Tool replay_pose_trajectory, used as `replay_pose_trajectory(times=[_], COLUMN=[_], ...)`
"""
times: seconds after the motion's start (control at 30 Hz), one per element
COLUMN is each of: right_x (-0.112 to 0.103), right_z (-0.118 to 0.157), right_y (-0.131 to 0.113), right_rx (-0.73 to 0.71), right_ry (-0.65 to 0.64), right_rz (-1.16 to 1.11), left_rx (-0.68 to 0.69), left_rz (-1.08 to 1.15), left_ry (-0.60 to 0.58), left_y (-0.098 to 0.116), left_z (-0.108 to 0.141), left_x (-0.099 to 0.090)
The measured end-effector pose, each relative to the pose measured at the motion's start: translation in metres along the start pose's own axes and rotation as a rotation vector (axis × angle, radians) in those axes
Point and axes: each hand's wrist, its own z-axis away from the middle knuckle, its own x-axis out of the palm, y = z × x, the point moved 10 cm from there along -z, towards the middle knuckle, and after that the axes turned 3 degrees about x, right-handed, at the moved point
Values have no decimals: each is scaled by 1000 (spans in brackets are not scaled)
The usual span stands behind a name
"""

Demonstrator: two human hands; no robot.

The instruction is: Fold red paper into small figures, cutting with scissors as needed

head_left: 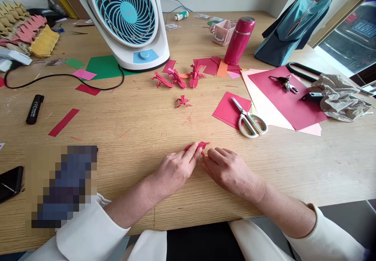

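A small piece of red folded paper (203, 145) lies on the table in front of me. The index finger and thumb of my left hand (175, 170) hold it down from the left. From the other side, my right hand (227, 171) is closed with its fingertips pinching a thin strip at the paper's near edge; the fingers cover part of it. Beyond the hands sits a small red origami figure (183, 101) with thin legs. Farther back are several more red origami figures (178, 78). White-handled scissors (249, 121) rest partly on red paper squares (226, 111) to the right.
A white fan (126, 14) and a pink bottle (239, 42) stand at the back. Coloured sheets (293, 112) and a teal bag (289, 34) are at right. On the left lie a black marker (34, 109), a red strip (64, 122), a cable (67, 76) and a phone (10, 182).
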Motion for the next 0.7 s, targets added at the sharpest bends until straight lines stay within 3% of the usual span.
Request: replay_pose_trajectory(times=[0.17,0.3,0.5,0.7], right_x=[-2,-3,-11,-26], right_z=[0,1,-2,-6], right_y=[-2,-4,1,35], right_rx=[-30,-63,-82,94], right_ry=[20,51,82,180], right_rz=[16,37,-63,-248], left_rx=[-14,-24,-58,-158], left_rz=[-12,6,66,216], left_ry=[-143,-165,-33,158], left_y=[6,8,-1,-20], left_z=[-2,-5,-5,-8], left_x=[11,16,6,-6])
